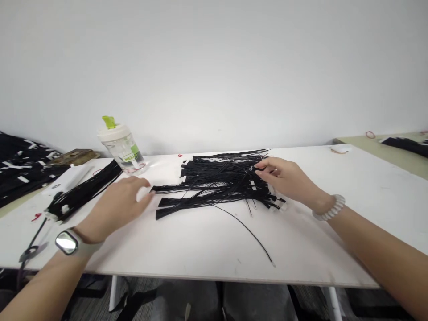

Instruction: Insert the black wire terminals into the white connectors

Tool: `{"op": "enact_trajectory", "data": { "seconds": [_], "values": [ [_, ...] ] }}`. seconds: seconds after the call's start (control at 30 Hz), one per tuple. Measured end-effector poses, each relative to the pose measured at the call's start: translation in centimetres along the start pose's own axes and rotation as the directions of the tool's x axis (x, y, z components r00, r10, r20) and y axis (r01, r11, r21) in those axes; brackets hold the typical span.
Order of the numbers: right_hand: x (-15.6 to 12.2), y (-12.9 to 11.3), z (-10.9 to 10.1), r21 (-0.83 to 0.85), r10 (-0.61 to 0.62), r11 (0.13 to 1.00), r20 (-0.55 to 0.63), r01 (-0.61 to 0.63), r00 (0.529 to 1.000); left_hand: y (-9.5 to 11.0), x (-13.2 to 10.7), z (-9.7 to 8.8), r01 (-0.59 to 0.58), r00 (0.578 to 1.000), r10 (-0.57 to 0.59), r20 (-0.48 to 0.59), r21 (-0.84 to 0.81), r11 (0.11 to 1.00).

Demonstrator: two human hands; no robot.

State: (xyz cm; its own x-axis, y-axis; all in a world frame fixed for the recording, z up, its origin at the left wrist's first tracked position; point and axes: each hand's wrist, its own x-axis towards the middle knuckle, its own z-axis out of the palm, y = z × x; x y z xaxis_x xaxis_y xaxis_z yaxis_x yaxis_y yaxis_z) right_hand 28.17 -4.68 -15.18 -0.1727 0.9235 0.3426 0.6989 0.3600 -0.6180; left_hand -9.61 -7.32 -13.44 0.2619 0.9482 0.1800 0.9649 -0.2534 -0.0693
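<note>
A pile of thin black cables (214, 171) lies across the middle of the white table, with white tags or tips at its right end. My right hand (284, 178) is at that end, thumb and index finger pinched on a black cable among the others. At the left end, my left hand (117, 205) has its thumb and index finger apart. The tip of one flat cable bundle (163, 189) lies close to those fingertips. A single loose black wire (244, 225) curves from the pile toward the table's front edge.
A clear bottle (123, 149) with a white lid and green spout stands behind my left hand. Beside it lies a tied black cable bundle (83, 191). More black cables (23, 165) are heaped at far left; another bundle (406, 145) lies at far right. The table's front edge (217, 278) is near.
</note>
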Motion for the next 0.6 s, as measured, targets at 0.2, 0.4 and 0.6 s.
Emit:
{"op": "enact_trajectory", "data": {
  "seconds": [0.2, 0.4, 0.6],
  "values": [
    [-0.5, -0.4, 0.4, -0.158, -0.240, 0.956, 0.070, 0.249, 0.968, 5.4, -0.2, 0.2, -0.135, 0.977, 0.139, 0.162, -0.037, 0.990],
    [-1.0, -0.6, 0.0, -0.337, -0.489, 0.816, 0.028, 0.469, 0.872, 4.0, -1.8, 1.0, 0.074, 0.981, -0.082, 0.174, 0.051, 0.996],
    [-1.3, -1.1, -0.3, -0.376, -0.522, 0.783, 0.033, 0.495, 0.852, 5.0, -1.7, 0.5, 0.066, 0.952, -0.052, 0.302, -0.037, 0.997]
  ]
}}
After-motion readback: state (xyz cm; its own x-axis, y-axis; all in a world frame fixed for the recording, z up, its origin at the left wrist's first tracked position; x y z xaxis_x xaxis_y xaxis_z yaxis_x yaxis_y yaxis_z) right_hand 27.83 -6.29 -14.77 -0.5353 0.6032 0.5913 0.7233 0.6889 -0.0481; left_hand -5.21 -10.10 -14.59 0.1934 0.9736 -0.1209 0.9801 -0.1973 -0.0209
